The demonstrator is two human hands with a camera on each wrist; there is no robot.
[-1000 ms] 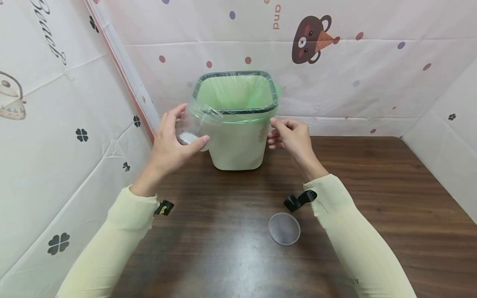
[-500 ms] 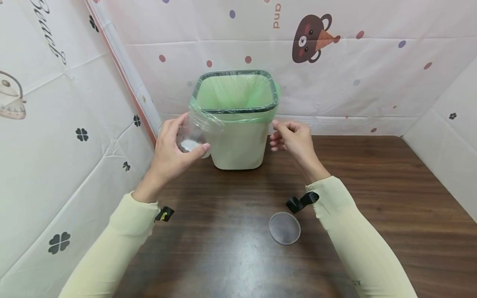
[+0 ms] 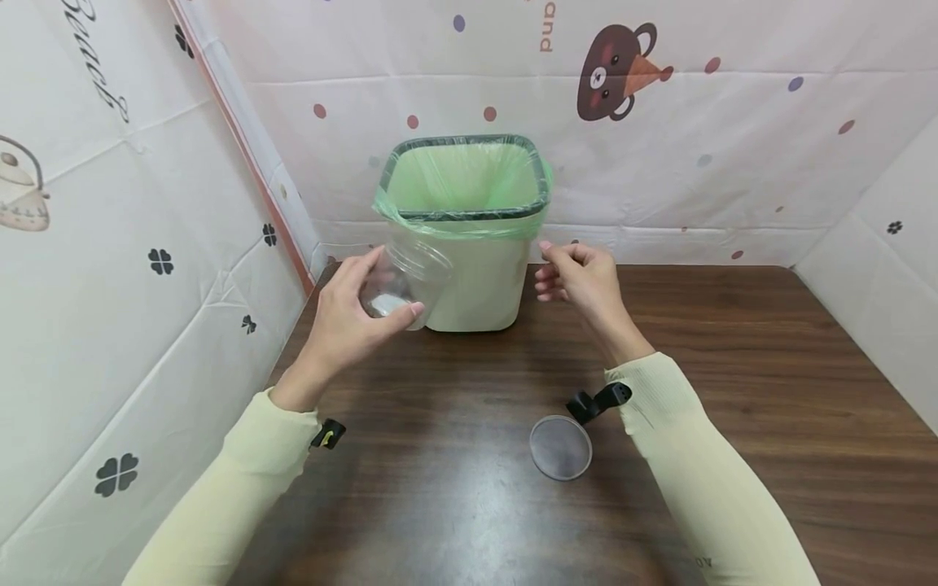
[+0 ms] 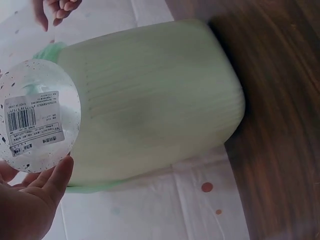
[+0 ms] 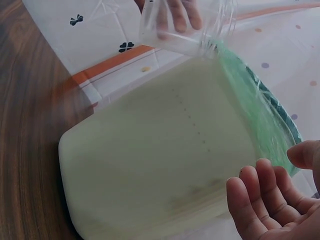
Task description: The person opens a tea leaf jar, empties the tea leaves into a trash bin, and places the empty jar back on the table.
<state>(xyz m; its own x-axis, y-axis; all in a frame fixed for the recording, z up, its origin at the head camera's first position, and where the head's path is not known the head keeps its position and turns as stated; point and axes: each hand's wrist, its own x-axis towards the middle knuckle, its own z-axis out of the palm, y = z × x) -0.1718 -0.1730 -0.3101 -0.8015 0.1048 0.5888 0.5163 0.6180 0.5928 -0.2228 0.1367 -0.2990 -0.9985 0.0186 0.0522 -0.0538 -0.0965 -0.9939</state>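
My left hand [image 3: 343, 319] grips a clear plastic jar [image 3: 412, 275] around its side, thumb in front. The jar is tilted, its threaded mouth toward the upper right, low in front of the bin's left side. On its base is a white barcode label [image 4: 36, 122], and dark specks dot the clear bottom in the left wrist view. Beside the bin's right side hangs my right hand [image 3: 582, 285], fingers loosely bent, holding nothing. A pale green trash bin [image 3: 479, 285] stands upright, its green liner bag [image 3: 469, 230] folded over the dark rim.
A round, clear lid-like disc [image 3: 560, 448] lies flat on the dark wooden table [image 3: 440, 513], near my right wrist's black camera mount [image 3: 597, 400]. Printed cloth [image 3: 733, 163] hangs as walls behind the bin and at both sides.
My left hand has moved the jar down and slightly right, from overlapping the bin's rim to below it. My right hand has drifted slightly down and right. The disc stays put.
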